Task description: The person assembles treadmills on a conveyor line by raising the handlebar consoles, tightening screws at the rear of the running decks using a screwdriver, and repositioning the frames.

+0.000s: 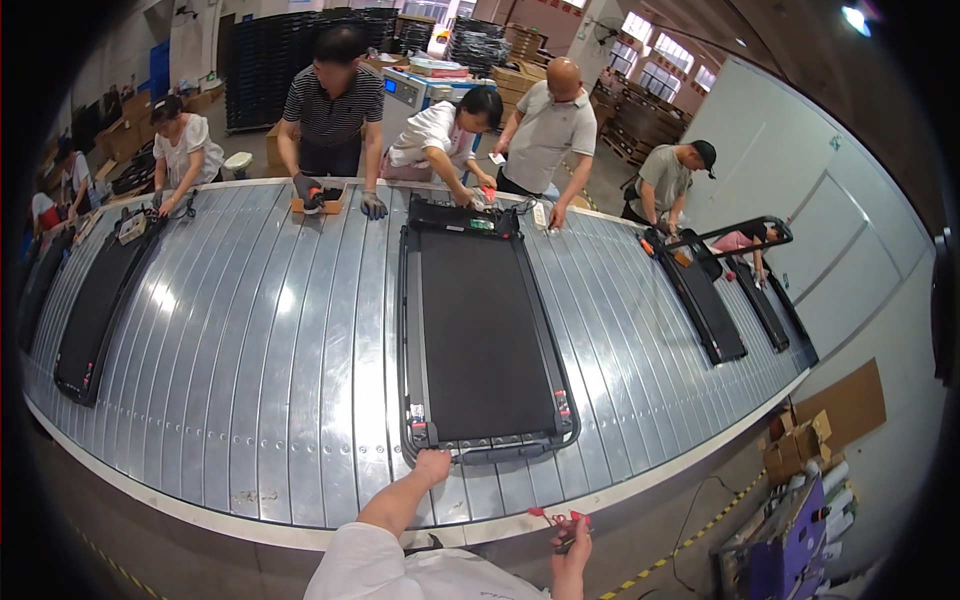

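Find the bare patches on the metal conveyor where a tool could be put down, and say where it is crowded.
Conveyor: a wide bare strip lies between the middle treadmill and the left treadmill. Another lies between the middle treadmill and the right treadmill. The far edge is crowded: co-workers' hands, an orange tray, cables. The left hand touches the middle treadmill's near end.

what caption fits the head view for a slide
Left hand on the near end of a treadmill deck on a slatted metal conveyor; right hand holds a red-handled tool.

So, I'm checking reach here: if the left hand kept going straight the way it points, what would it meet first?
The left hand already rests at the near end frame of the treadmill; going on, it would probably meet that black frame, then the belt.
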Motion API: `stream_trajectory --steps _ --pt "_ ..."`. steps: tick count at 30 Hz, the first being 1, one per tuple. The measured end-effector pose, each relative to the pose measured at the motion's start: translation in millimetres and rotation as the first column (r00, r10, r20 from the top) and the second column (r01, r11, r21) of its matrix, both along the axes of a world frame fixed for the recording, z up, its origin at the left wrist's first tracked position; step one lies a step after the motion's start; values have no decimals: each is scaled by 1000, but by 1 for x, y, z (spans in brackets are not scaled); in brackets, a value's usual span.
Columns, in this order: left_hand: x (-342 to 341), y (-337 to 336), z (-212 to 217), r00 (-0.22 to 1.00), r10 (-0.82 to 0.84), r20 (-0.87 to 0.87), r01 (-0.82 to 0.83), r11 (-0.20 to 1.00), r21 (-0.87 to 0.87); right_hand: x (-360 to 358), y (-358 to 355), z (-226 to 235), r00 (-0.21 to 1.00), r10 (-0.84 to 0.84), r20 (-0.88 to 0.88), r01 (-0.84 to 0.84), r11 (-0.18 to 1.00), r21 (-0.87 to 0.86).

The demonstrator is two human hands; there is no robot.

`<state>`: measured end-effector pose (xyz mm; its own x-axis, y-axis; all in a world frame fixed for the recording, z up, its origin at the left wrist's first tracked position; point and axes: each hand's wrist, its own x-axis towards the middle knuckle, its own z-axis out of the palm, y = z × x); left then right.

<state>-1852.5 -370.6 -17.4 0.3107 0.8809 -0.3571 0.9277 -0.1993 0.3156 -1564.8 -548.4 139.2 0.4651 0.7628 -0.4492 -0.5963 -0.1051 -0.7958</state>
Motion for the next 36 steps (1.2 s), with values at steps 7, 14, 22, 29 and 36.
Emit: stream_trajectory --steps 7,14,22,29,36 --pt "8 -31 71 1000 11 -24 -7 983 183 30 -70 0 999 -36 -3 36 999 8" --pt "13 -44 192 999 22 47 -37 932 360 48 -68 4 1000 16 -18 -14 995 94" --pt "13 -145 328 998 -65 18 59 975 216 36 -68 -9 962 224 -157 -212 973 91" --pt "-27 -35 494 998 -5 -56 56 211 976 8 40 78 882 469 -37 -461 878 127" --pt "-57 101 570 995 93 43 -24 -203 979 -62 202 181 803 596 -10 -556 755 347"
